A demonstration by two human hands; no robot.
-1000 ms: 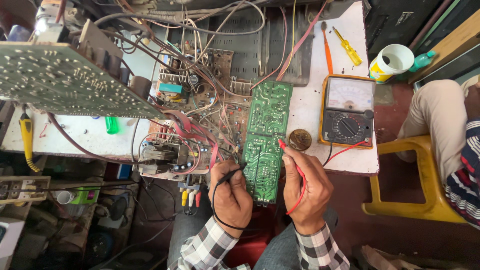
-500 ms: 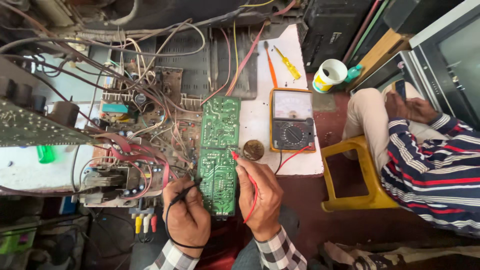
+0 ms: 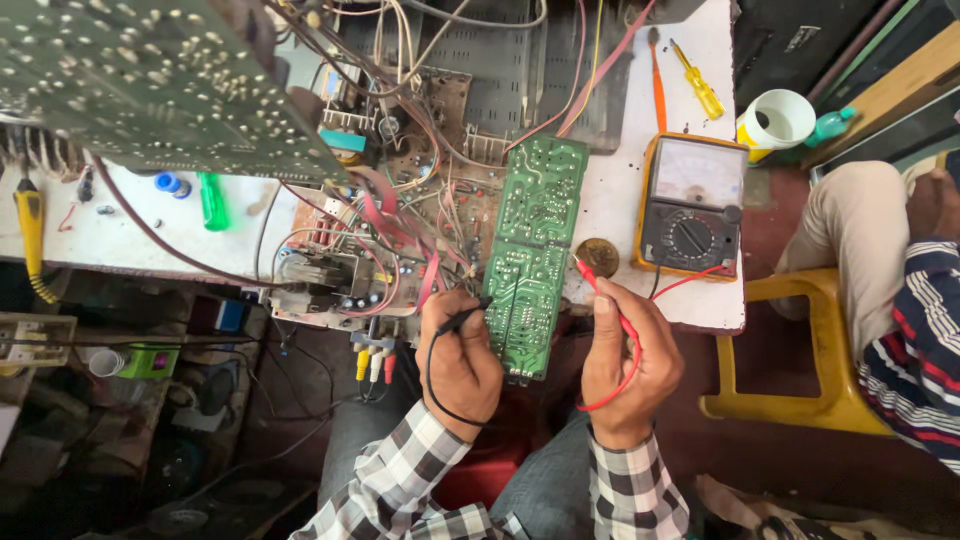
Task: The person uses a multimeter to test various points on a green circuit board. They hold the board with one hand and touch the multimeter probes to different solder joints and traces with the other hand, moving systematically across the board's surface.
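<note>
The long green rectangular circuit board (image 3: 532,262) standing on its end at the bench edge is my landmark. Far to its left lie a yellow-handled tool (image 3: 28,225) and a small green translucent bottle (image 3: 213,201) on the white bench top (image 3: 120,245). Just left of it sits the open chassis of tangled red and brown wires (image 3: 380,235), touching the board's edge.

My left hand (image 3: 458,360) comes next, at the board's lower left. Its fingers are curled shut around the black probe (image 3: 462,317), whose tip rests against the left edge of the board's solder side. The wrist is bent upward and the knuckles face me.

Right of the board, my right hand (image 3: 622,362) pinches the red probe (image 3: 598,290) between thumb and forefinger, the other fingers folded; the tip hovers just beside the board's right edge, and I cannot tell whether it touches. Its red lead loops under my palm.

Further right stands the yellow-cased analogue meter (image 3: 690,205), with a round brass-coloured disc (image 3: 598,256) between it and the board.

My worry: the solder points sit close together, so a slipping tip could bridge two of them. The board is only propped, and a push from either probe might tip it. The loose red lead could snag my wrist and drag the meter.
</note>
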